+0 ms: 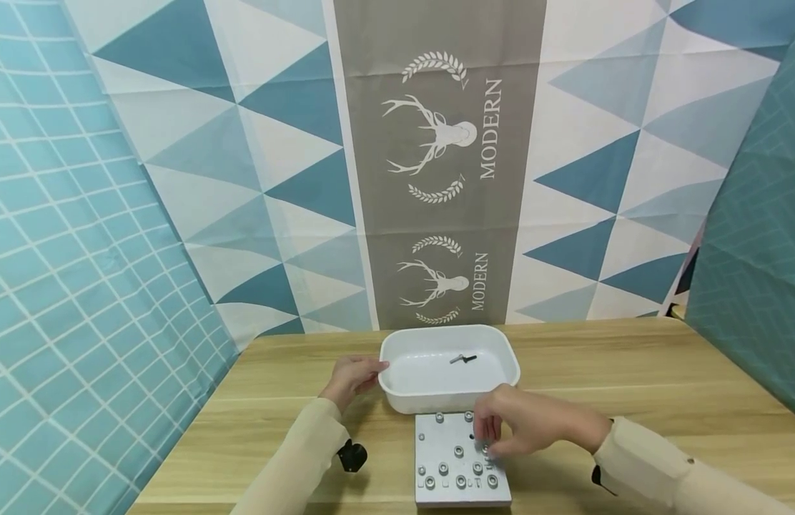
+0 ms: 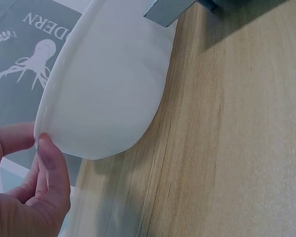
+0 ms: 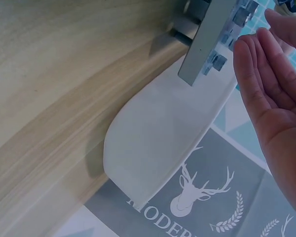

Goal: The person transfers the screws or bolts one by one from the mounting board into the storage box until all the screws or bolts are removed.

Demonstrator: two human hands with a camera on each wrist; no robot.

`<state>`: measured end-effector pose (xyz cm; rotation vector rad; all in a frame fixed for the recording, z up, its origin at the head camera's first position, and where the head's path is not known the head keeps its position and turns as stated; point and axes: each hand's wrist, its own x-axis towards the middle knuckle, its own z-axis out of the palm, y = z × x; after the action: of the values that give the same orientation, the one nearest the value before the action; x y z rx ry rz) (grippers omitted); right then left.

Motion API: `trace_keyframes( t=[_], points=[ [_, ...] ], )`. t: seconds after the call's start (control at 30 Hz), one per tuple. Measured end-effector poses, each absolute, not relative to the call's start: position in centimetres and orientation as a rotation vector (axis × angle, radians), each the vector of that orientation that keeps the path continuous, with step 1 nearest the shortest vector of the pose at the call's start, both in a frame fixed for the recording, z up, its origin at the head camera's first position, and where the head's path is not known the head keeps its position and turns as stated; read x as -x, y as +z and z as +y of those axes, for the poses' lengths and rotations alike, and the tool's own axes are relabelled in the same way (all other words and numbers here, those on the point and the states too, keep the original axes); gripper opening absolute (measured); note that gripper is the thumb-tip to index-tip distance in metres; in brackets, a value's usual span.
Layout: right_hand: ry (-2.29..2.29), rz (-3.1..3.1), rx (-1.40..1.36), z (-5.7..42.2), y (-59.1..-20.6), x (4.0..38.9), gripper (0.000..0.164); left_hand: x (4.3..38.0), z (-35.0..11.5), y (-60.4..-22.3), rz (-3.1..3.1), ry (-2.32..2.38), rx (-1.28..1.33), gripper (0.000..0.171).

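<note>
A white plastic basin point(image 1: 430, 403) stands on the wooden table, and my left hand point(image 1: 354, 375) pinches its left rim between thumb and fingers. Two small screws point(image 1: 463, 359), one silver and one black, lie inside on its floor. Just in front of the basin is a silver metal plate point(image 1: 440, 449) with several socket-head bolts point(image 1: 458, 451) standing in it. My right hand point(image 1: 526, 420) hovers over the plate's right side, hiding part of it. In the right wrist view its fingers point(image 3: 256, 74) are slightly bent and the thumb stands apart, with nothing seen between them.
The right wrist view shows the plate point(image 3: 200, 54) raised above the wood on legs. Wooden tabletop point(image 1: 603, 365) extends to both sides. A patterned curtain point(image 1: 436, 179) hangs behind the table, with blue tiled cloth point(image 1: 69, 214) at left and teal cloth point(image 1: 758, 272) at right.
</note>
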<state>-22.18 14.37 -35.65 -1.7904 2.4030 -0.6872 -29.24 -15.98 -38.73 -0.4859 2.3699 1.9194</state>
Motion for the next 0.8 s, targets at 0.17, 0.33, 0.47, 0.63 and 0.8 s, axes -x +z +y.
trace_keyframes(
  t=[0.17, 0.33, 0.47, 0.63, 0.8],
  points=[
    [-0.663, 2.399, 1.776, 14.34, -36.11, 22.12, 0.011, 29.02, -15.97, -38.66, 2.370, 1.906, 0.486, 0.034],
    [-0.657, 2.396, 1.801, 14.18, -36.40, 22.20, 0.010, 28.97, -16.00, -38.71, 2.362, 1.914, 0.483, 0.034],
    [-0.631, 2.404, 1.823, 13.97, -36.46, 22.24, 0.010, 29.02, -16.04, -38.76, 2.360, 1.919, 0.487, 0.034],
    [-0.595, 2.420, 1.752, 13.71, -36.21, 22.09, 0.008, 29.15, -16.02, -38.77, 2.331, 1.962, 0.487, 0.034],
    [-0.567, 2.426, 1.709, 13.52, -35.83, 21.97, 0.009, 29.17, -16.02, -38.63, 2.332, 1.961, 0.489, 0.033]
  ],
)
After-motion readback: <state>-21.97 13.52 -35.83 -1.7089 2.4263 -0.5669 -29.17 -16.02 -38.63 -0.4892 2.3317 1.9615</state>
